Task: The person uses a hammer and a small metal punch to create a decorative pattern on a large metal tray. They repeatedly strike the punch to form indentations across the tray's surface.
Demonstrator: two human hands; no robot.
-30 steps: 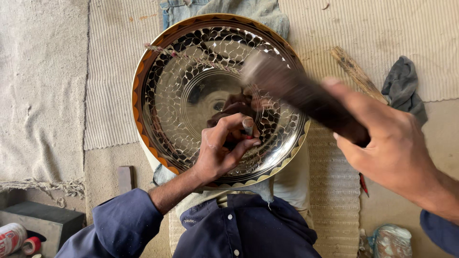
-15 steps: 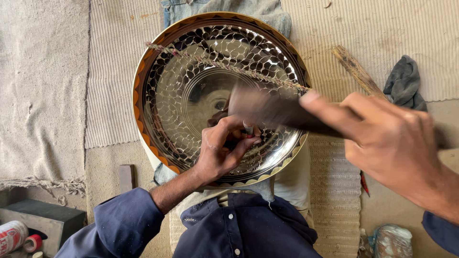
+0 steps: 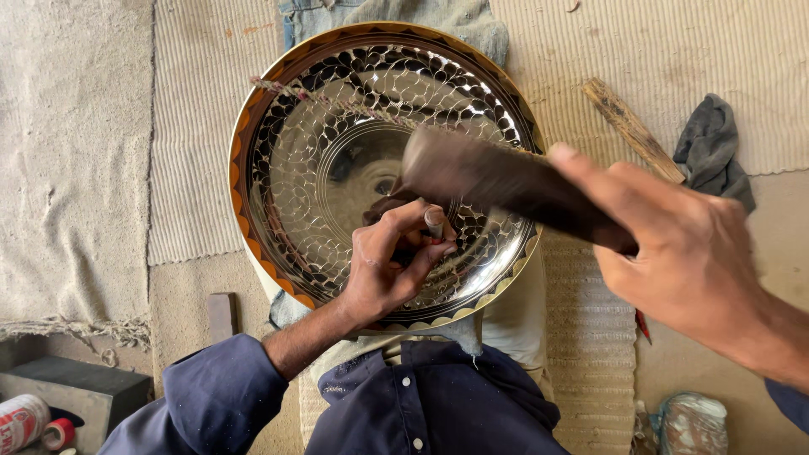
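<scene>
- Centrally, the shiny patterned metal tray [image 3: 337, 168] rests on the person's lap, over a ribbed mat [image 3: 194, 126]
- left hand [image 3: 392, 270]: fingers pinch a small punch [image 3: 434, 223] upright on the tray's lower inside
- right hand [image 3: 683, 253]: fingers clenched around a dark mallet [image 3: 497, 181], its head above the punch
- wooden stick [image 3: 632, 131] and grey rag [image 3: 712, 147] lie right of the tray

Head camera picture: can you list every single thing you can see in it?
Metal tray: one, shiny silver with brown-orange rim, centre.
Punch: one, small, metal, in left hand on tray.
Mallet: one, dark, blurred, in right hand above tray.
Wooden stick: one, tan, upper right.
Rag: one, grey, right.
Mats: beige, under tray.
Block: one, dark, lower left.
Left hand: pinches punch.
Right hand: grips mallet.
</scene>
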